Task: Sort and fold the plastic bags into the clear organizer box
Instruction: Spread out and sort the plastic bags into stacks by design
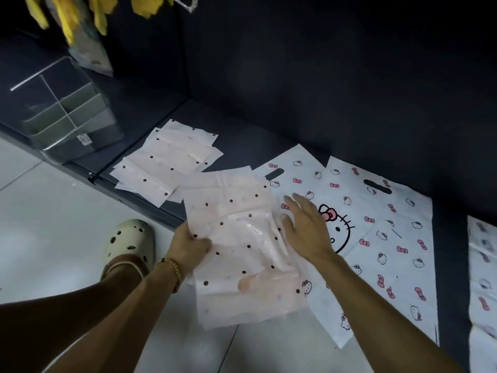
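A pale pink plastic bag with dark dots (242,238) hangs crumpled in the middle of the view. My left hand (188,244) pinches its left edge. My right hand (306,227) hovers flat with straight fingers at the bag's right side, over a large white cartoon-cat bag (376,232) spread on the dark ledge. A stack of folded pink dotted bags (166,162) lies further back on the ledge. The clear organizer box (67,111) with dividers stands at the far left; nothing shows in its compartments.
A dark wall rises behind the dark ledge (242,141). Light floor tiles (53,211) lie below, with my foot in a cream clog (129,246). Another printed bag (482,278) lies at the right edge. Yellow items (67,14) hang at top left.
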Tool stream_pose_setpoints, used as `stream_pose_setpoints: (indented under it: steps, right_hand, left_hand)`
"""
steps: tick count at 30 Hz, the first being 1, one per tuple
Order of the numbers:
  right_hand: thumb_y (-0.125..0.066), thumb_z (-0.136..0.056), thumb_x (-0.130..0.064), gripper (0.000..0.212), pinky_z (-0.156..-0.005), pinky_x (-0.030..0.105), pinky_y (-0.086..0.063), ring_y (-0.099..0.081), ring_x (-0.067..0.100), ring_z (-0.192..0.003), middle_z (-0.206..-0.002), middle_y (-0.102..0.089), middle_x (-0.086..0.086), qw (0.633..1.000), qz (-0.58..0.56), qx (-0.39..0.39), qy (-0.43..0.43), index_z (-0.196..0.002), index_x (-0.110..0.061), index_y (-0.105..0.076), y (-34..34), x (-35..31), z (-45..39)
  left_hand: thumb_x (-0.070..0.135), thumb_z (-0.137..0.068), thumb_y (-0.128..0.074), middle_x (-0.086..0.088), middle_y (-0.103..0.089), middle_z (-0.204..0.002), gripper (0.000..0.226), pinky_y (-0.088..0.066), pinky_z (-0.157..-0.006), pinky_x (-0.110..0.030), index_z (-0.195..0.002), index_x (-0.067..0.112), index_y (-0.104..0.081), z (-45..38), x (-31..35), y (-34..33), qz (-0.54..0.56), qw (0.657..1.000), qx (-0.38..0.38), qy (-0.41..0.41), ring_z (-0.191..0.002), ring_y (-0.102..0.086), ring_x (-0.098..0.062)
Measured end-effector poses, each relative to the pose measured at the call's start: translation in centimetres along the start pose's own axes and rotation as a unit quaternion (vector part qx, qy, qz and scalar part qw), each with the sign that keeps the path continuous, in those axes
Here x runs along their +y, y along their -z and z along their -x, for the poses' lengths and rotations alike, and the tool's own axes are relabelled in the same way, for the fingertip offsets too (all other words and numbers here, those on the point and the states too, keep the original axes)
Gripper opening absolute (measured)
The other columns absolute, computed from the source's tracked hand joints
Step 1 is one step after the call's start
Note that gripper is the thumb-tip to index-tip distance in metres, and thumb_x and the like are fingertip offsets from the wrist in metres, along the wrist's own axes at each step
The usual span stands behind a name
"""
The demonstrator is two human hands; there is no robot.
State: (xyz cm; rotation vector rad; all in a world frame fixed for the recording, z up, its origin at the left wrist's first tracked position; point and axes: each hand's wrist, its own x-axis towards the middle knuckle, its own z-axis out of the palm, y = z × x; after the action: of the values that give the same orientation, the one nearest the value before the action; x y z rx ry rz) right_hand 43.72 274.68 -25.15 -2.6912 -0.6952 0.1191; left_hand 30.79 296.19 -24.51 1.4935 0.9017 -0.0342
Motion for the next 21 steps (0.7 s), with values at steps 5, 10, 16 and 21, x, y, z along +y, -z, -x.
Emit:
stream_pose_setpoints:
  steps: [5, 10, 16, 21]
  right_hand:
    - [-0.017, -0.095, -0.063, 0.065, -0.117, 0.052, -0.004, 0.006, 0.020, -0.148, -0.161, 0.010, -0.006, 0.970, 0.148, -0.176, -0.083, -0.152, -0.036, 0.001, -0.7, 4.6, 0.2]
    - [-0.015, -0.097, -0.057, 0.064, -0.113, 0.055, -0.016, -0.003, 0.027, -0.146, -0.161, 0.000, 0.002, 0.944, 0.165, -0.133, -0.251, -0.152, -0.027, -0.004, 1.3, 7.3, 2.1]
    - [-0.039, -0.089, -0.066, 0.056, -0.107, 0.042, -0.036, -0.045, 0.024, -0.127, -0.129, -0.051, 0.000, 0.896, -0.332, -0.014, -0.295, -0.124, -0.024, -0.053, 3.4, 2.0, 1.0]
    - [-0.076, -0.076, -0.043, 0.041, -0.086, 0.034, -0.054, -0.070, 0.016, -0.090, -0.099, -0.074, -0.006, 0.807, -0.498, -0.136, -0.289, -0.109, -0.021, -0.066, 3.3, -0.8, 0.3]
  left_hand:
    - [-0.008, -0.082, -0.062, -0.012, -0.068, -0.102, 0.032, -0.055, -0.070, -0.039, -0.108, 0.011, -0.060, -0.8, -0.3, 2.1, 0.032, 0.999, -0.012, 0.025, -0.085, -0.066, -0.030]
    - [-0.008, -0.081, -0.063, -0.018, -0.068, -0.103, 0.033, -0.054, -0.072, -0.042, -0.112, 0.004, -0.060, -0.8, 0.2, 1.5, 0.052, 0.996, -0.050, 0.044, -0.083, -0.066, -0.033]
    - [-0.005, -0.083, -0.064, -0.015, -0.070, -0.101, 0.034, -0.055, -0.064, -0.037, -0.114, 0.007, -0.060, -0.4, 2.4, 0.5, 0.077, 0.989, -0.116, 0.049, -0.086, -0.068, -0.032]
    - [-0.003, -0.081, -0.066, -0.011, -0.071, -0.103, 0.035, -0.055, -0.076, -0.044, -0.108, 0.019, -0.062, -1.4, 4.8, 0.5, 0.038, 0.991, -0.124, -0.022, -0.091, -0.067, -0.032]
